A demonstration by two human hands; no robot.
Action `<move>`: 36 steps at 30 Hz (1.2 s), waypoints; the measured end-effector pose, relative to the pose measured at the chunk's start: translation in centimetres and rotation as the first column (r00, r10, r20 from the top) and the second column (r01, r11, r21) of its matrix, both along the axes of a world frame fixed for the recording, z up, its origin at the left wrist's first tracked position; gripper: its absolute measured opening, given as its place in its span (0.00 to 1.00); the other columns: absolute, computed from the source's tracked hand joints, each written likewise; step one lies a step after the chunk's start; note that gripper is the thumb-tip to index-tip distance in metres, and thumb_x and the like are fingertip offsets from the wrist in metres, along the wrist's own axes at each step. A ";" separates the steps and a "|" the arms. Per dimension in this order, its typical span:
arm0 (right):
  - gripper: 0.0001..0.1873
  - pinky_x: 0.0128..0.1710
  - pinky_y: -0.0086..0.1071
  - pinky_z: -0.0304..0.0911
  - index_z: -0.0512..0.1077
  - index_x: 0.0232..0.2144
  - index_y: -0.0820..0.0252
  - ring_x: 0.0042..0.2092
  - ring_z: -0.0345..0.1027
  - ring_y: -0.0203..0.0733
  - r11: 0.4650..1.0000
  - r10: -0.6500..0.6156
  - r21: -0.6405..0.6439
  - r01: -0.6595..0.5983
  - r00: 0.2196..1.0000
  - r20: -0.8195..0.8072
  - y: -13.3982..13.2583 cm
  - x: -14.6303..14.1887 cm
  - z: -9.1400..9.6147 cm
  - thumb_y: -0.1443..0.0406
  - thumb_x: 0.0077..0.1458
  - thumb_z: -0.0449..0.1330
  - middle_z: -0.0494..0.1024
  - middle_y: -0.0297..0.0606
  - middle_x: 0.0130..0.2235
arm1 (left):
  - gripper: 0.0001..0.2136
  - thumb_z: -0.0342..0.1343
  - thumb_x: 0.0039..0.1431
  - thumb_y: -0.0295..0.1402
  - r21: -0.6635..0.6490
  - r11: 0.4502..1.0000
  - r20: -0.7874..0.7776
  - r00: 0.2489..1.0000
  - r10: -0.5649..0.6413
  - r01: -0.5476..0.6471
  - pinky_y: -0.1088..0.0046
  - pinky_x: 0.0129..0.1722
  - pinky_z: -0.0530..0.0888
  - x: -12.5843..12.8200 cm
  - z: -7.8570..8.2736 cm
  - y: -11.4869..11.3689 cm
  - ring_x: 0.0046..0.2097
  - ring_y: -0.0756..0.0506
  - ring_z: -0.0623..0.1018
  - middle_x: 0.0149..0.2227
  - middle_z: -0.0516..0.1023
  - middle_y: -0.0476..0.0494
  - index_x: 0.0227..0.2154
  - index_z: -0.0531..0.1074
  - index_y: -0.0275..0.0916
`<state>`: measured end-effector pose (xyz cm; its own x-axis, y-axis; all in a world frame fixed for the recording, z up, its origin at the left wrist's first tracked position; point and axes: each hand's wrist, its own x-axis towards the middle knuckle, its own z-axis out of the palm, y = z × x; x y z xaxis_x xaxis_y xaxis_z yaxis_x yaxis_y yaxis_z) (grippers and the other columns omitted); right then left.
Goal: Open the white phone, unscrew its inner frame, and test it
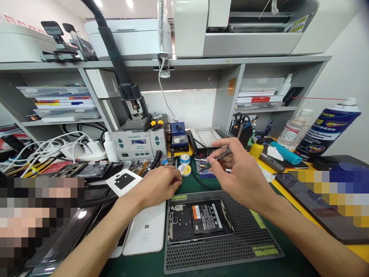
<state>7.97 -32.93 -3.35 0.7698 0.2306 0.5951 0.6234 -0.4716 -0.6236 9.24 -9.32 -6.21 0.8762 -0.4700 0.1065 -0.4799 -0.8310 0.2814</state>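
My right hand [242, 173] is raised above the far right part of the honeycomb mat, thumb and fingers closed round a slim dark pen-shaped tool [223, 154]. Its exact kind does not show clearly. My left hand [161, 184] hovers near the mat's far left corner with its fingers curled together; what they hold, if anything, is hidden. Between and below the hands, an opened phone [180, 225] lies on the grey honeycomb mat [201, 256], its black battery [207, 219] with an orange label exposed. A white phone back cover [145, 231] rests left of the mat.
Beyond my hands stand a grey rework station [135, 144], a blue soldering station [179, 136] and small round tins [184, 170]. White cables [54, 144] crowd the left. On the right are a spray can [327, 130], a clear bottle [296, 129] and a dark flat panel [323, 207].
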 end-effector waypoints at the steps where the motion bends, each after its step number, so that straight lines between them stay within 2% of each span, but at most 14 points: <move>1: 0.17 0.32 0.35 0.72 0.63 0.49 0.57 0.32 0.75 0.40 1.000 -0.002 -0.004 0.002 1.000 -0.002 0.0 0.0 0.0 0.70 0.59 0.59 0.77 0.36 0.36 | 0.09 0.51 0.62 0.33 0.002 1.000 0.001 1.000 -0.005 0.005 0.67 0.37 0.69 0.0 -0.2 -0.1 0.38 0.43 0.76 0.36 0.79 0.46 0.33 0.77 0.43; 9: 0.17 0.32 0.34 0.71 0.63 0.49 0.56 0.33 0.75 0.39 1.000 0.001 -0.025 0.000 1.000 0.008 0.2 -0.1 -0.1 0.71 0.59 0.59 0.77 0.35 0.36 | 0.08 0.54 0.61 0.37 0.008 1.000 0.002 1.000 -0.005 0.005 0.67 0.33 0.68 -0.3 -0.7 -1.6 0.35 0.43 0.76 0.35 0.78 0.46 0.32 0.77 0.43; 19: 0.16 0.32 0.34 0.71 0.63 0.50 0.57 0.33 0.75 0.40 0.999 0.007 -0.036 -0.008 1.000 -0.007 0.3 -0.1 -0.1 0.70 0.59 0.58 0.77 0.36 0.37 | 0.10 0.51 0.64 0.35 -0.021 1.000 0.036 0.999 0.012 -0.011 0.66 0.33 0.67 0.4 -1.4 -2.3 0.37 0.43 0.76 0.36 0.79 0.45 0.31 0.75 0.41; 25: 0.16 0.34 0.37 0.74 0.63 0.50 0.57 0.34 0.76 0.43 1.000 0.021 -0.006 -0.021 0.999 -0.040 0.3 -0.3 0.1 0.69 0.60 0.59 0.78 0.38 0.37 | 0.11 0.48 0.66 0.36 -0.081 0.995 0.045 0.997 0.069 -0.065 0.65 0.38 0.69 0.4 0.4 -1.4 0.40 0.42 0.76 0.40 0.79 0.43 0.35 0.75 0.41; 27: 0.16 0.34 0.38 0.75 0.63 0.50 0.56 0.34 0.76 0.43 0.999 0.043 0.022 -0.041 0.996 -0.075 0.2 -0.4 0.0 0.67 0.61 0.60 0.78 0.38 0.37 | 0.11 0.48 0.65 0.36 -0.082 0.993 0.020 0.996 0.092 -0.090 0.65 0.36 0.69 0.1 1.2 -0.6 0.38 0.42 0.76 0.40 0.80 0.42 0.36 0.76 0.40; 30: 0.15 0.32 0.39 0.77 0.64 0.49 0.54 0.33 0.77 0.44 0.991 0.106 0.095 -0.089 0.977 -0.183 0.4 -0.7 0.2 0.66 0.61 0.61 0.78 0.38 0.37 | 0.09 0.51 0.62 0.35 -0.059 0.995 -0.074 0.994 0.076 -0.081 0.67 0.32 0.67 -0.6 2.1 0.7 0.34 0.44 0.75 0.34 0.80 0.45 0.32 0.76 0.41; 33: 0.14 0.31 0.37 0.79 0.63 0.47 0.54 0.31 0.78 0.42 0.968 0.229 0.175 -0.178 0.911 -0.343 1.0 -1.4 0.5 0.65 0.61 0.62 0.78 0.36 0.36 | 0.08 0.54 0.60 0.35 -0.051 0.998 -0.205 0.978 0.020 -0.031 0.71 0.28 0.66 -1.3 2.6 1.6 0.30 0.47 0.74 0.29 0.79 0.49 0.29 0.76 0.41; 36: 0.12 0.30 0.34 0.77 0.63 0.47 0.55 0.30 0.78 0.40 0.939 0.340 0.199 -0.279 0.831 -0.440 1.8 -2.5 0.6 0.65 0.63 0.61 0.77 0.34 0.34 | 0.07 0.57 0.57 0.38 -0.066 0.998 -0.322 0.946 -0.033 0.012 0.73 0.24 0.65 -1.9 2.8 1.9 0.28 0.48 0.73 0.27 0.79 0.51 0.31 0.77 0.42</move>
<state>5.48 -31.14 -2.78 0.8619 0.4525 0.2287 0.3499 -0.2043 -0.9142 7.35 -7.42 -3.42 0.8577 -0.4917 -0.1507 -0.3733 -0.7968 0.4752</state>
